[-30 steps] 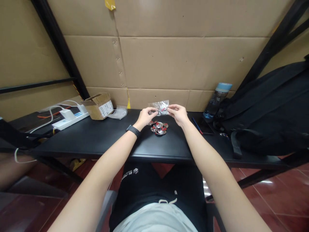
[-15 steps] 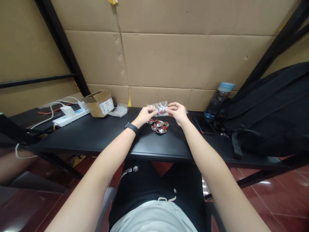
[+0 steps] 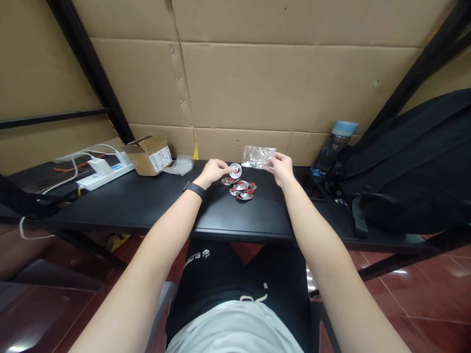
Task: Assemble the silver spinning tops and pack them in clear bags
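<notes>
My left hand pinches a round silvery disc with red on it, held up just above the desk. Off to the right, my right hand grips a clear plastic bag by its right side. The bag looks flat, with no disc visible inside. Between and below the hands lies a small heap of similar shiny discs with red parts on the black desk. What exactly the discs are is too small to tell.
An opened cardboard box and a crumpled clear bag stand back left, beside a white power strip with cables. A blue-lidded bottle and a black backpack occupy the right. A cardboard wall closes the back.
The disc has come out of the clear bag and is now in my left hand. My hands have moved apart, the right one keeping the bag.
</notes>
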Demonstrator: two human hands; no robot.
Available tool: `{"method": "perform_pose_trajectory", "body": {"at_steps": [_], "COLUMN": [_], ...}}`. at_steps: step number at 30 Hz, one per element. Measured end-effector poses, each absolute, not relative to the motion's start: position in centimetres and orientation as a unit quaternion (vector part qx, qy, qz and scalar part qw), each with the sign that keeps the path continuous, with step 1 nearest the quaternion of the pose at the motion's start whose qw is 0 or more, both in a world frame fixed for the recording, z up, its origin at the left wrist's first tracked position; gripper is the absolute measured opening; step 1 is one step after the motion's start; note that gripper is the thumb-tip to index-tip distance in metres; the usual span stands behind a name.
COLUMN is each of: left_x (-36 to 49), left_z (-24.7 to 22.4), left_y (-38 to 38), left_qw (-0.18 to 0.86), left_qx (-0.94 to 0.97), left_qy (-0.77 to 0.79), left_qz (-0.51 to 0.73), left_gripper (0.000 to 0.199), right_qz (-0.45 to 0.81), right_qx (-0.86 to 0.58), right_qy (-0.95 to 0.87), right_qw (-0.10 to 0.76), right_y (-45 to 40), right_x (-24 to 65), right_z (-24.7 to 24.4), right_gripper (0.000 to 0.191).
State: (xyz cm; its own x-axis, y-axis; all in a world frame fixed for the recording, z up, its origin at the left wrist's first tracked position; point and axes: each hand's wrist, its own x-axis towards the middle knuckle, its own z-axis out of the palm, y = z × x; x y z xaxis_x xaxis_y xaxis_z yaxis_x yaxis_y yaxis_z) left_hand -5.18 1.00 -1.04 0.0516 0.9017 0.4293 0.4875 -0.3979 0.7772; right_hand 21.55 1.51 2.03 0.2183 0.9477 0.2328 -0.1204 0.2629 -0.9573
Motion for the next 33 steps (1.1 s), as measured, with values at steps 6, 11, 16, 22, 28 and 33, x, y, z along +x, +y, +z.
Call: {"method": "perform_pose_trajectory", "body": {"at_steps": [6,11,16,22,28,33], "left_x": [-6.0,-6.1,-6.0,-4.5,-2.8,-2.4], "left_z": [-1.2,-0.8,-0.8,0.2,0.4,0.1], "left_y": [0.9,0.8,0.8,0.1,-1.8,-1.4], "left_qw": [0.226,0.135,0.059,0.286,0.393,0.364], "left_qx": [0.705,0.73,0.728,0.693,0.743,0.692], "left_qy": [0.584,0.628,0.64,0.406,0.315,0.339], "left_qz": [0.335,0.233,0.238,0.523,0.441,0.523], "left_gripper": [0.034,0.032,0.026,0.045,0.067,0.031], "right_qz": [0.458,0.465,0.464,0.438,0.38,0.468], "right_qx": [-0.469,-0.442,-0.376,-0.357,-0.361,-0.347], "right_qy": [-0.45,-0.509,-0.575,-0.674,-0.678,-0.655], "right_qw": [0.607,0.574,0.559,0.476,0.515,0.481], "right_y": [1.5,1.1,0.7,0.1,-0.1,-0.3], "right_x": [22.4,21.5,20.8,20.2,19.3,19.1], "right_z": [1.6,1.3,1.1,0.9,0.7,0.3], "right_gripper": [0.012,0.032,0.045,0.034,0.055,0.062]}}
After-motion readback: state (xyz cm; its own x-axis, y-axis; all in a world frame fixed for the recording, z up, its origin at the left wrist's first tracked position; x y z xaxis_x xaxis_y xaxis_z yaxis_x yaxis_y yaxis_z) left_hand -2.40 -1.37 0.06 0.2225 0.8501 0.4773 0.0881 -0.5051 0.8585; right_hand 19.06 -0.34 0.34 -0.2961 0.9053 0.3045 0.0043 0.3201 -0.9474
